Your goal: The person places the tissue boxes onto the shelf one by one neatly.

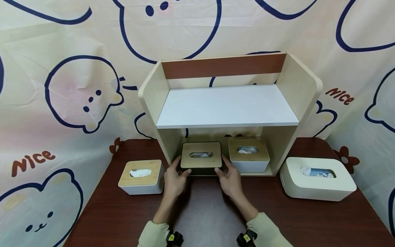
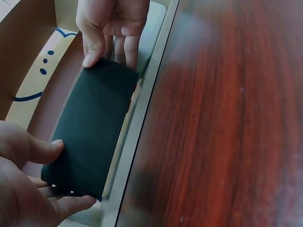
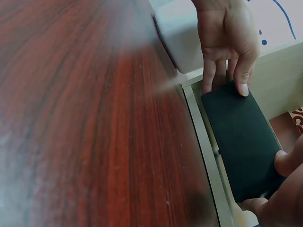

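A black tissue box with a wood-coloured lid is at the lower level of a small desktop shelf, on its left side. My left hand grips its left end and my right hand grips the right end. Both thumbs press on the dark front face, while the other fingers go round the sides and partly out of sight. The right wrist view shows the same dark face between the two hands, close over the shelf's front edge.
A white tissue box with a wooden lid stands right of the black one inside the shelf. Another such wood-lidded box sits left of the shelf on the dark wooden table. Toward the right is a larger cream tissue box.
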The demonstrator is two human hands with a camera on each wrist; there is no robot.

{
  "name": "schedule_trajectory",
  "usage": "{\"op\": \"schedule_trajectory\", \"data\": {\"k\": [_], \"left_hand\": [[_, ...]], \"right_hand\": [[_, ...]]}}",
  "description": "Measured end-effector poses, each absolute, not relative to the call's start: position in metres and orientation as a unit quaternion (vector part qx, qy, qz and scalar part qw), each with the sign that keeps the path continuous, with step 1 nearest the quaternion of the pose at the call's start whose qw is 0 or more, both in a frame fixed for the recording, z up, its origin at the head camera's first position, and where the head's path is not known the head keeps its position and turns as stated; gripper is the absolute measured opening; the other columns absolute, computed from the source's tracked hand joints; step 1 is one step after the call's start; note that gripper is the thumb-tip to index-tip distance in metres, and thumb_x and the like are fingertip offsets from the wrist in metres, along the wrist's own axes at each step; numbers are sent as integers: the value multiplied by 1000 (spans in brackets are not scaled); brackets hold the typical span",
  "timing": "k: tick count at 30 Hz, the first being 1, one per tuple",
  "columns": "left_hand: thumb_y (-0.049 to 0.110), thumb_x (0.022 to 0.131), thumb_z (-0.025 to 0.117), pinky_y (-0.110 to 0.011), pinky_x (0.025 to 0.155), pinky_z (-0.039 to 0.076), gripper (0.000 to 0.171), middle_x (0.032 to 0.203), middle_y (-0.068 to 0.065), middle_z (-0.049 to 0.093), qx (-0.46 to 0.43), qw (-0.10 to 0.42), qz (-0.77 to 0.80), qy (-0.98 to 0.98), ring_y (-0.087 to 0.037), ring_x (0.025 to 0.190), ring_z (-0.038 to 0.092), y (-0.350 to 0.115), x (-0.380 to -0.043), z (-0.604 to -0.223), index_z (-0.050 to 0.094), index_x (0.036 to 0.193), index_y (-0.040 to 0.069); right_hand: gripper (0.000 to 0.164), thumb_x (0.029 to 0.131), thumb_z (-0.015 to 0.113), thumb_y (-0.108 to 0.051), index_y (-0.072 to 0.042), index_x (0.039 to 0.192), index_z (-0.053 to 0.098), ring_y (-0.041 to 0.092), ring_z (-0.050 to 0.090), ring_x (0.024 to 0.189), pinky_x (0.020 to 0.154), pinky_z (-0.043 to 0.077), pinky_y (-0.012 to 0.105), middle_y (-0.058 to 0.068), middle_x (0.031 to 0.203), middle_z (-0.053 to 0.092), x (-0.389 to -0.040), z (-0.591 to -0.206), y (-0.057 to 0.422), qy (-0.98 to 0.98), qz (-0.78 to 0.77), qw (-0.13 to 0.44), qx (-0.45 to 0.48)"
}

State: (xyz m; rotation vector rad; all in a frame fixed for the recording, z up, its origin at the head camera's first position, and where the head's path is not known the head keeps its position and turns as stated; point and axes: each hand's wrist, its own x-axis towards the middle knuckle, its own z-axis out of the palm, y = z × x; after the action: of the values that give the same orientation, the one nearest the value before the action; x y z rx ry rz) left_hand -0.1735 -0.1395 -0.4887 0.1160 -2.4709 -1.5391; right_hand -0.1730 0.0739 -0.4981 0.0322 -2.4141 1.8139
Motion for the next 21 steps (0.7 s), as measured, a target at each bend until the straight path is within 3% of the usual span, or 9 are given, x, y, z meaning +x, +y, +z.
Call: {"op": "schedule_trajectory", "data": {"k": [5, 11, 13, 14, 16, 18, 19, 21], "left_hand": [[3, 96, 77, -57, 105, 59, 68, 155, -27, 57, 43, 102, -520, -847, -43, 142, 56, -138, -178, -487, 49, 158, -2], [2, 96, 77, -48, 95, 60, 70, 153, -28, 58, 45, 107, -510, -852, -37, 133, 64, -136, -184, -486, 48, 159, -2], [2, 96, 77, -41, 80, 60, 70, 137, -30, 69, 46, 109, -509, -853, -32, 102, 73, -136, -185, -486, 48, 159, -2], [2, 95, 77, -37, 72, 56, 70, 128, -29, 74, 46, 109, -509, -853, -27, 83, 71, -136, -186, -487, 48, 159, -2], [2, 95, 77, -30, 59, 45, 70, 92, -25, 78, 48, 107, -509, -853, -16, 57, 52, -135, -186, -488, 48, 159, -1], [2, 95, 77, -26, 51, 36, 71, 61, -12, 62, 53, 102, -510, -852, -11, 47, 32, -135, -185, -490, 48, 160, 1], [2, 96, 77, -25, 50, 34, 71, 56, -5, 52, 53, 101, -509, -853, -9, 47, 32, -134, -185, -490, 48, 160, 1], [3, 95, 77, -23, 48, 32, 72, 53, 3, 34, 57, 98, -509, -853, -8, 47, 33, -134, -184, -491, 47, 161, 2]], "right_hand": [[65, 105, 66, -4, -2, 165, 40, 45, 44, 152, 118, 49, 56, 28, 168, 39, -176, -500, 73, -791, 609, 59, 6], [65, 106, 66, -6, -3, 165, 39, 44, 47, 150, 116, 51, 59, 27, 168, 40, -179, -500, 71, -795, 603, 63, 3], [65, 106, 66, -7, -4, 165, 39, 45, 47, 150, 115, 51, 60, 26, 168, 40, -180, -501, 71, -798, 599, 61, 2], [65, 107, 65, -7, -4, 166, 38, 45, 46, 150, 115, 51, 60, 26, 168, 40, -180, -502, 71, -800, 597, 60, 2], [65, 107, 65, -8, -5, 166, 38, 45, 46, 151, 115, 50, 60, 26, 169, 39, -181, -503, 70, -801, 596, 56, 0], [65, 107, 65, -8, -6, 166, 37, 45, 46, 151, 114, 53, 57, 26, 170, 37, -181, -504, 70, -802, 595, 53, -4], [66, 107, 65, -8, -5, 166, 37, 45, 52, 147, 107, 58, 53, 27, 169, 38, -180, -504, 69, -803, 593, 53, -5], [66, 107, 66, -10, -6, 167, 37, 41, 73, 115, 83, 64, 40, 28, 141, 67, -180, -504, 69, -805, 590, 50, -10]]}}
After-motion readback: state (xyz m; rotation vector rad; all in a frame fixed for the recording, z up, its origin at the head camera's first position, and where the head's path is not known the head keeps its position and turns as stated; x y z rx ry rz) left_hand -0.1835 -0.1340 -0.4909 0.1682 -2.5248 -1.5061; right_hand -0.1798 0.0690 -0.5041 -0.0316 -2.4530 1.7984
